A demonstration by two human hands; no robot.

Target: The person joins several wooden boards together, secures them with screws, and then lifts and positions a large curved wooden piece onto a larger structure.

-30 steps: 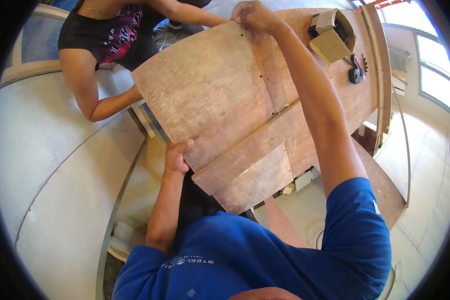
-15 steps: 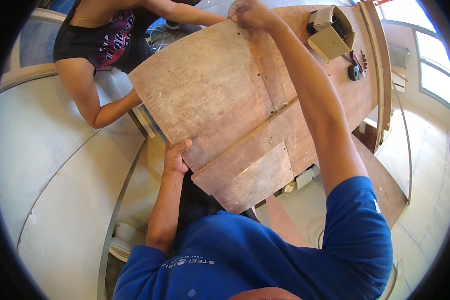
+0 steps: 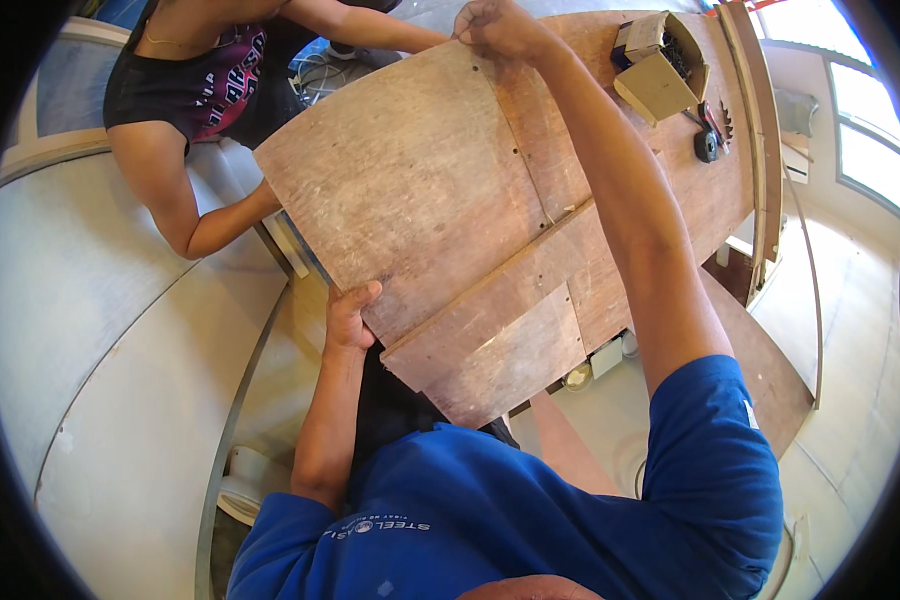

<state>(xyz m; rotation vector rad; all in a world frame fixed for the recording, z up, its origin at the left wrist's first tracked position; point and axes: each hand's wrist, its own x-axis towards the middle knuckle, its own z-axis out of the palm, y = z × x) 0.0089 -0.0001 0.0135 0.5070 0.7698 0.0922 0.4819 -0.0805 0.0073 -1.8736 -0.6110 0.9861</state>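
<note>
While left hand (image 3: 349, 315) grips board (image 3: 400, 180) by near edge, right hand (image 3: 500, 30) curled at far edge, hold unclear; box (image 3: 658, 84), tape measure (image 3: 706, 147) right of right hand.

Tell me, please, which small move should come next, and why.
Perhaps steady the wooden panel with both arms, since the left hand grips its near corner, the right hand is at its far edge, and a co-worker's arm reaches its far-left corner.

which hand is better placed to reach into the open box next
Likely the right hand: it is at the far edge of the plywood panel, nearer the open box; the left hand grips the panel's left side.
</note>
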